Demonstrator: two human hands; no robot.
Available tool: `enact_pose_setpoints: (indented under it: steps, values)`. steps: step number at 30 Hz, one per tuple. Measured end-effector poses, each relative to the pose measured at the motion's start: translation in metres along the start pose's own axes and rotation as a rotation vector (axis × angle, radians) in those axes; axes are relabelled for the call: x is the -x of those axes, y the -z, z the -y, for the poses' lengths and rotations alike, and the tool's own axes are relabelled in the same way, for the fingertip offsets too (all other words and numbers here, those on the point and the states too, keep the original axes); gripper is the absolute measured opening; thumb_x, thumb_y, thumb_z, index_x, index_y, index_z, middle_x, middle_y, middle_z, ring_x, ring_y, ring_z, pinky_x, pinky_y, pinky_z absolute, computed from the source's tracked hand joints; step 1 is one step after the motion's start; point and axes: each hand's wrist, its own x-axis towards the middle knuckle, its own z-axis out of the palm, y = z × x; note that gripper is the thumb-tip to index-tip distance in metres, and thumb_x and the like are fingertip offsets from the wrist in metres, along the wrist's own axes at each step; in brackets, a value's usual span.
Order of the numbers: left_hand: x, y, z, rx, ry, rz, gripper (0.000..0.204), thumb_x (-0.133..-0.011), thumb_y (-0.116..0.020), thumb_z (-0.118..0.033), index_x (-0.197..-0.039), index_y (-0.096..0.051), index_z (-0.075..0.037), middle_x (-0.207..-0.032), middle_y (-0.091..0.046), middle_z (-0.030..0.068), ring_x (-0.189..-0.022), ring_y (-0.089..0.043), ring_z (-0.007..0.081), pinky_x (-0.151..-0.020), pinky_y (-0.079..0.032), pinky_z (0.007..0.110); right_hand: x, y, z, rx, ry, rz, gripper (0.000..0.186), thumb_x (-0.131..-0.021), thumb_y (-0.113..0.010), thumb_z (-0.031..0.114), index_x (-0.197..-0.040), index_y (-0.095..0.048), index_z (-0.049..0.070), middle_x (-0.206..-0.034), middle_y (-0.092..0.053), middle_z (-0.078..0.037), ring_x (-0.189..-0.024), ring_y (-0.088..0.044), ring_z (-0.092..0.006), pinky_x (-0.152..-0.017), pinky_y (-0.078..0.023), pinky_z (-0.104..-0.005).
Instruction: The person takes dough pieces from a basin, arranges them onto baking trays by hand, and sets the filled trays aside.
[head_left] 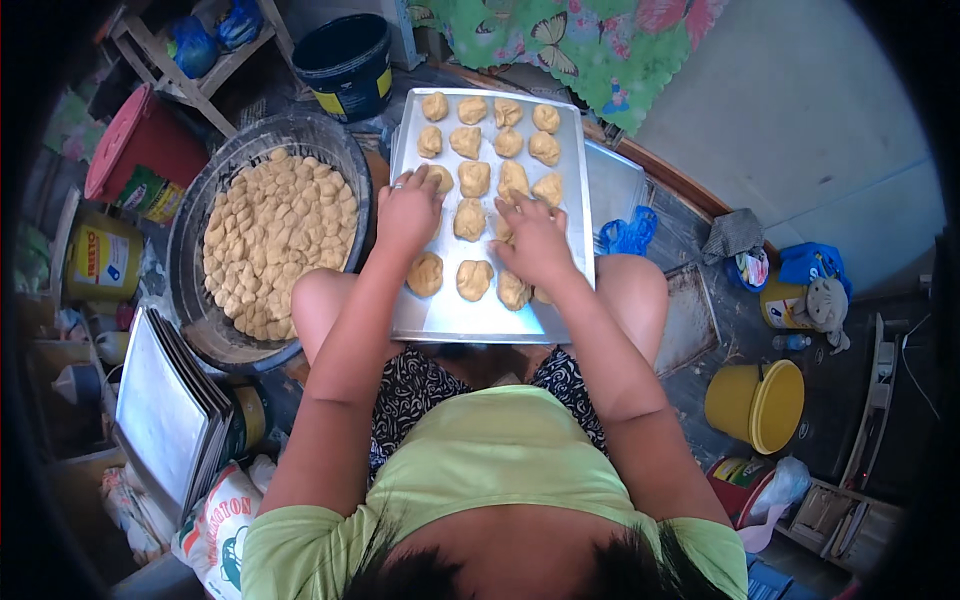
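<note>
A metal baking tray (560, 325) lies across my knees, carrying rows of rough, pale-brown dough balls (474, 280). My left hand (408, 212) is at the tray's left side, a ring on one finger, its fingertips against a dough ball (441, 179) in the third row. Over the right half rests my right hand (537, 240), fingers apart and reaching onto the dough beneath them. Parts of the balls under both hands are hidden. On my left stands a wide black basin (185, 262) full of many small dough pieces (280, 240).
Several stacked trays (165, 410) lean at the lower left, near a printed sack (222, 530). A red bucket (140, 150) and a dark bucket (345, 65) stand beyond the basin. At right are a yellow bucket (755, 405) and a blue plastic bag (630, 232). A butterfly-patterned cloth (590, 50) hangs ahead.
</note>
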Motion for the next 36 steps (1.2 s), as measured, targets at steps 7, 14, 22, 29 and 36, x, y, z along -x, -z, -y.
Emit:
enact_pose_setpoints:
  steps: [7,14,22,29,36]
  values:
    - [0.005,0.015,-0.007,-0.083,0.136,0.111,0.036,-0.085,-0.055,-0.028,-0.118,-0.059,-0.014,-0.128,-0.051,0.0097,-0.119,-0.046,0.0262,-0.093,-0.033,0.045,-0.009,0.002,0.011,-0.063,0.097,0.152,0.059,-0.086,-0.054,0.033,-0.135,-0.037,0.004,-0.141,-0.037,-0.014,-0.133,-0.029,-0.0297,-0.107,-0.012,-0.0570]
    - [0.009,0.013,-0.032,0.014,-0.095,0.092,0.044,-0.091,-0.048,-0.034,-0.128,-0.050,-0.012,-0.140,-0.039,0.0111,-0.135,-0.025,0.0291,-0.106,-0.017,0.054,-0.029,-0.016,-0.062,-0.126,-0.127,-0.074,0.063,-0.091,-0.043,0.041,-0.136,-0.034,-0.001,-0.143,-0.030,-0.020,-0.136,-0.021,-0.0320,-0.110,-0.011,-0.0528]
    - [0.002,0.016,-0.027,0.121,0.077,0.080,0.053,-0.091,-0.046,-0.042,-0.132,-0.046,-0.009,-0.142,-0.032,0.0191,-0.135,-0.025,0.0332,-0.108,-0.016,0.051,-0.040,0.010,-0.133,-0.340,-0.255,-0.361,0.062,-0.091,-0.042,0.048,-0.132,-0.043,0.000,-0.139,-0.035,-0.024,-0.131,-0.031,-0.0354,-0.108,-0.023,-0.0445]
    - [0.012,-0.014,0.041,0.990,0.491,0.082,0.059,-0.093,-0.046,-0.035,-0.139,-0.031,0.000,-0.141,-0.034,0.0194,-0.131,-0.031,0.0274,-0.106,-0.025,0.033,-0.054,-0.012,-0.138,-1.080,-0.665,-0.024,0.084,-0.086,-0.049,0.057,-0.143,-0.019,0.002,-0.142,-0.032,-0.021,-0.129,-0.035,-0.0295,-0.106,-0.027,-0.0389]
    - [0.022,-0.013,0.082,1.559,0.957,0.128,0.057,-0.092,-0.047,-0.040,-0.137,-0.036,-0.007,-0.135,-0.043,0.0111,-0.122,-0.040,0.0245,-0.102,-0.029,0.038,-0.046,-0.035,-0.150,-1.712,-0.607,0.195,0.069,-0.089,-0.047,0.051,-0.137,-0.032,0.004,-0.131,-0.046,-0.017,-0.113,-0.052,-0.0303,-0.098,-0.042,-0.0390]
